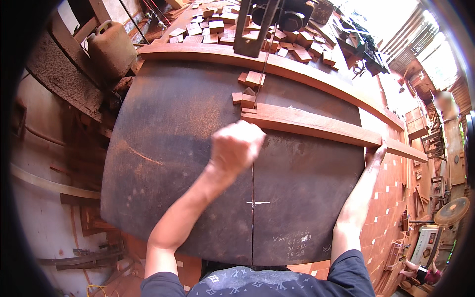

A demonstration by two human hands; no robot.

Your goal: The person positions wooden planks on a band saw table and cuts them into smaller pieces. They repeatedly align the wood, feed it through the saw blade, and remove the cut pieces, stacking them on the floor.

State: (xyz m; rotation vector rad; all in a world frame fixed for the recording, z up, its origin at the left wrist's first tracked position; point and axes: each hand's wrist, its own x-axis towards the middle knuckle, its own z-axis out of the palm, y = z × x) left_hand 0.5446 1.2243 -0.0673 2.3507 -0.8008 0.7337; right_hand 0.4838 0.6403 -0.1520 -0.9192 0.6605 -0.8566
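Note:
A long reddish wooden beam [316, 122] lies across the dark metal saw table [198, 109], its right part reaching past the table's edge. My right hand [377, 151] grips the beam near that edge, thumb showing on the near side. Close to the beam's left end is my left hand [238, 144], closed with curled fingers and slightly blurred; what it holds, if anything, is hidden. A thin band saw blade [263, 74] runs down at the beam's left end from a metal blade guide [252, 29]. Several small cut wood blocks [247, 98] sit just behind that end.
A long wooden fence [208, 52] crosses the table's far side. Beyond it lie many loose wood blocks [213, 29]. A dirty plastic jug [111, 49] stands at the far left. A slot [253, 222] splits the table toward me. Another person [423, 272] is at lower right.

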